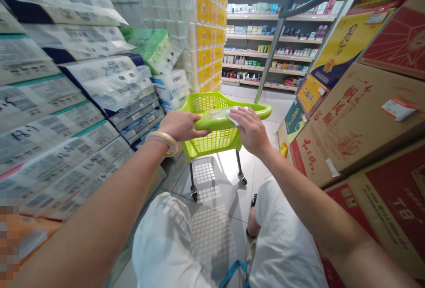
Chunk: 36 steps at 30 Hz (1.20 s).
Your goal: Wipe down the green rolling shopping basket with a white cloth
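In front of me stands a small lime-green shopping cart with a mesh basket and dark legs on casters. My left hand grips the left end of its handle bar, and a pale bangle circles that wrist. A white cloth lies under the fingers of my right hand, pressed onto the top of the handle right of its middle. Most of the cloth is hidden by the hand. A flat clear panel shows on the handle between my hands.
Stacked paper packs rise on the left, with yellow-sided tissue bundles behind. Cardboard cartons line the right. A grey pole with a looped top stands beyond the cart, before stocked shelves. Tiled floor lies below.
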Tool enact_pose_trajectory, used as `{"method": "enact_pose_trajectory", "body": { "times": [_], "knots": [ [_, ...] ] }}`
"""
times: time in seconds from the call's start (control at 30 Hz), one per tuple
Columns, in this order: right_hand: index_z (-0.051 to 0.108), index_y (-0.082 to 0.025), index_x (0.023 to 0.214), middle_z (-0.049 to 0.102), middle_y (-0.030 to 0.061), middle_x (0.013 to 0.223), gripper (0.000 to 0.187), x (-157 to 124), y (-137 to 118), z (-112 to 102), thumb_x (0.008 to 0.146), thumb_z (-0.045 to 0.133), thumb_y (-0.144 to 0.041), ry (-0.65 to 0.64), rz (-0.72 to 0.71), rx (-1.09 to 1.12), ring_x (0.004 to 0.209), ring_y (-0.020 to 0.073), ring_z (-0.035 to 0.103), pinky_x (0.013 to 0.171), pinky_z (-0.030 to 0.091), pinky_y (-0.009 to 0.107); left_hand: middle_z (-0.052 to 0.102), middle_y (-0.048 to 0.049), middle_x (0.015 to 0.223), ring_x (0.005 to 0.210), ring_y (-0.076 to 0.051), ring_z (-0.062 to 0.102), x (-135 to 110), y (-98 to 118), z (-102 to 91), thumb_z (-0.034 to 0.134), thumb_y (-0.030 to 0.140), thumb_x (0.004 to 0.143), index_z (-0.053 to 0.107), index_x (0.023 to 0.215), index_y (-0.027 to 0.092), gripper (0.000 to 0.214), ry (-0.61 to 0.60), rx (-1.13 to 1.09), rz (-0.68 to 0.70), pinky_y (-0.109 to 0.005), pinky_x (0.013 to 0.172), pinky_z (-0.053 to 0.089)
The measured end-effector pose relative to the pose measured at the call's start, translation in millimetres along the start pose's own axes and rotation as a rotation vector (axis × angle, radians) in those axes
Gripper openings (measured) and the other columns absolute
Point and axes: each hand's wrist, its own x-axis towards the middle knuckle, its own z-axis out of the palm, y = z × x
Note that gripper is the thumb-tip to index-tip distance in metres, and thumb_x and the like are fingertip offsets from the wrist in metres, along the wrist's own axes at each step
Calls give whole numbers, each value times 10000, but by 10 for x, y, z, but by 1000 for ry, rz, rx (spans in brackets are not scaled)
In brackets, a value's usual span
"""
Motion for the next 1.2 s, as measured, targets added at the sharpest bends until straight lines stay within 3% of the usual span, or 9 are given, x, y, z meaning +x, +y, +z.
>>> {"method": "enact_pose_trajectory", "body": {
  "times": [0.07, 0.23, 0.43, 0.63, 0.73, 0.83, 0.97, 1.07, 1.2],
  "knots": [
    [674, -242, 1205, 679, 36, 1312, 380, -36, 31, -26, 957, 401, -150, 6, -2, 1, 1290, 191, 577, 1161, 380, 446, 757, -70, 1056, 949, -258, 682, -31, -11, 3, 384, 808, 764, 699, 1004, 257, 678, 1, 5, 4, -282, 651, 381],
    [705, -207, 1122, 736, 82, 1190, 332, -86, 162, -85, 964, 413, -202, 159, 190, -67, 1212, 245, 625, 1148, 370, 514, 760, -98, 976, 904, -269, 686, -99, -37, -1, 280, 786, 827, 707, 964, 228, 715, 18, 24, 36, -303, 616, 360],
    [671, -210, 1196, 694, 65, 1284, 358, -121, 46, -103, 965, 401, -163, 49, 8, -25, 1243, 202, 608, 1152, 381, 440, 758, -93, 931, 872, -250, 678, -150, -108, -4, 199, 750, 866, 721, 943, 233, 739, 30, -7, 26, -300, 606, 339],
    [703, -201, 1097, 751, 80, 1141, 309, -185, 135, -136, 973, 420, -189, 205, 124, -135, 1145, 237, 655, 1117, 402, 477, 736, -77, 878, 838, -226, 663, -191, -245, 30, 165, 680, 900, 703, 889, 234, 699, 35, 5, 34, -286, 591, 308],
    [690, -212, 1127, 740, 57, 1180, 309, -216, 16, -117, 973, 426, -170, 176, 57, -128, 1172, 223, 642, 1131, 393, 452, 739, -85, 885, 839, -230, 663, -211, -318, 53, 165, 608, 925, 696, 849, 214, 666, 68, 41, 83, -318, 680, 373],
    [676, -216, 1165, 724, 46, 1224, 314, -220, -59, -138, 971, 438, -153, 103, -33, -105, 1186, 202, 637, 1117, 414, 408, 749, -98, 987, 968, -262, 659, -253, -332, 29, 249, 531, 926, 716, 927, 202, 572, 197, 60, 112, -412, 908, 383],
    [703, -209, 1088, 762, 61, 1114, 261, -185, -84, -161, 969, 474, -180, 164, 52, -143, 1088, 237, 678, 1042, 466, 437, 698, -127, 1214, 1159, -294, 598, -281, -97, -76, 310, 487, 929, 650, 1225, 160, 557, 437, -72, 86, -470, 1036, 341],
    [696, -214, 1114, 750, 51, 1155, 277, -156, -203, -134, 963, 470, -161, 124, 9, -110, 1113, 233, 664, 1060, 457, 437, 659, -111, 1294, 1214, -270, 571, -208, 214, -136, 321, 448, 945, 591, 1318, 165, 541, 441, -201, 167, -440, 1047, 364],
    [681, -226, 1155, 731, 31, 1209, 312, -160, -225, -166, 965, 450, -135, 40, -73, -64, 1149, 205, 652, 1060, 467, 393, 626, -132, 1341, 1244, -273, 553, -63, 493, -111, 279, 378, 978, 538, 1369, 137, 528, 378, -200, 94, -439, 1047, 376]
  ]
}}
